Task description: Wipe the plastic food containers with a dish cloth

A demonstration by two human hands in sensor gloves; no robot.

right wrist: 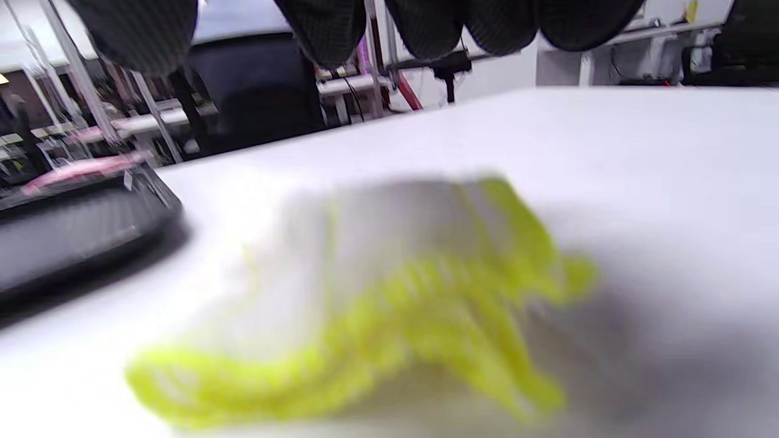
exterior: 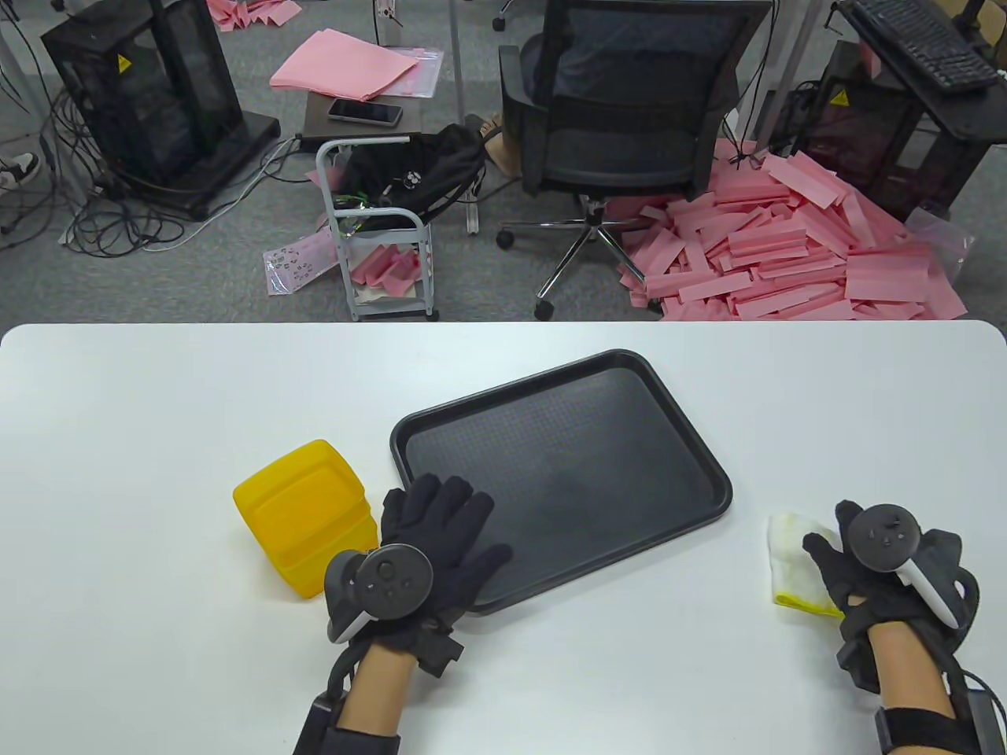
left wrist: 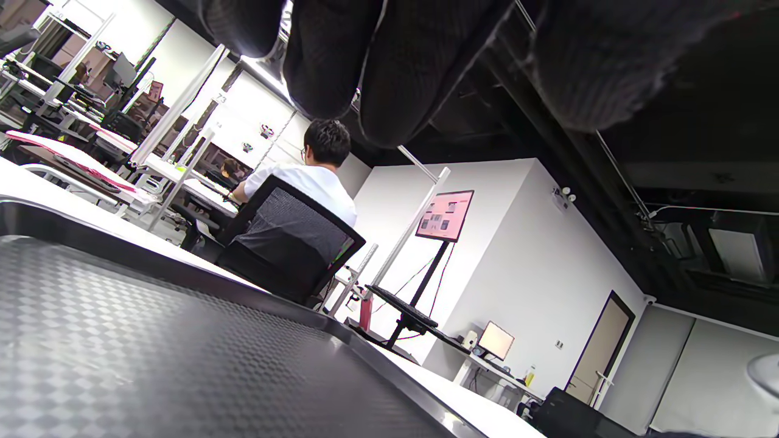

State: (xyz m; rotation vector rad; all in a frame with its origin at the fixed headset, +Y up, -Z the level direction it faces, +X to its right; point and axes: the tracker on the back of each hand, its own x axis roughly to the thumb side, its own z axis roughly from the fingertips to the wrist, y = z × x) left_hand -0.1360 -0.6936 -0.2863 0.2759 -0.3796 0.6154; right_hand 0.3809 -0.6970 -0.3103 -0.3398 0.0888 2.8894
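A yellow plastic container point(exterior: 303, 519) sits on the white table point(exterior: 157, 409), just left of a black tray point(exterior: 629, 440). My left hand point(exterior: 448, 511) hovers with spread, relaxed fingers point(left wrist: 389, 67) over the tray's near-left corner point(left wrist: 182, 340), right beside the container, and holds nothing. A crumpled white and yellow dish cloth point(exterior: 791, 562) lies on the table to the right of the tray. My right hand point(exterior: 834, 550) is over the cloth's near side. In the right wrist view its fingers point(right wrist: 426, 24) hang above the cloth point(right wrist: 389, 292) without gripping it.
The tray is empty and lies at an angle in the middle of the table. Beyond the far table edge stand an office chair point(exterior: 621, 118), a small cart point(exterior: 378, 228) and a heap of pink foam strips point(exterior: 787, 252) on the floor.
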